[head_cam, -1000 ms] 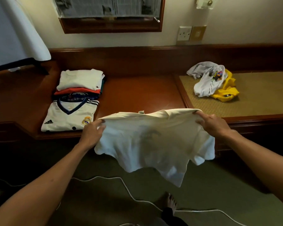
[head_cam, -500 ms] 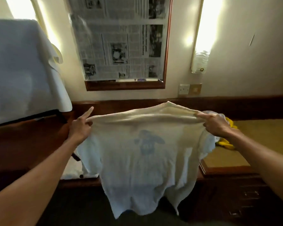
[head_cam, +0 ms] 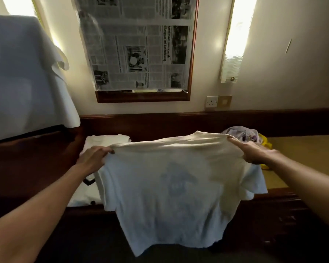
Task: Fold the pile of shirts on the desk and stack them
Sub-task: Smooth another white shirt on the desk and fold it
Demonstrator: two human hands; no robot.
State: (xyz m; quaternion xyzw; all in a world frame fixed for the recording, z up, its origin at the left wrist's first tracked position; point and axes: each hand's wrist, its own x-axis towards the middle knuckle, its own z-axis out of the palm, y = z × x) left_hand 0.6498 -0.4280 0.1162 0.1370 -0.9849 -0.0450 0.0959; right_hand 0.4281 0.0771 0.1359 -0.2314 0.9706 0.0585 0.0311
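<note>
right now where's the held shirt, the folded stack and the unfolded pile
held shirt (head_cam: 179, 177): head view, on the faded chest print
folded stack (head_cam: 106, 139): head view, top white shirt
unfolded pile (head_cam: 243, 134): head view, pale crumpled shirt on top

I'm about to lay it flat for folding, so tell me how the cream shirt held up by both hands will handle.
Probably floppy: the cream shirt sags between the left hand and right hand, hem hanging loose. Likely light, since pinching fingers carry it.

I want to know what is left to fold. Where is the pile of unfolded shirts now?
In the head view the unfolded shirts lie on the right of the desk, partly hidden behind the right hand and the held cream T-shirt.
</note>
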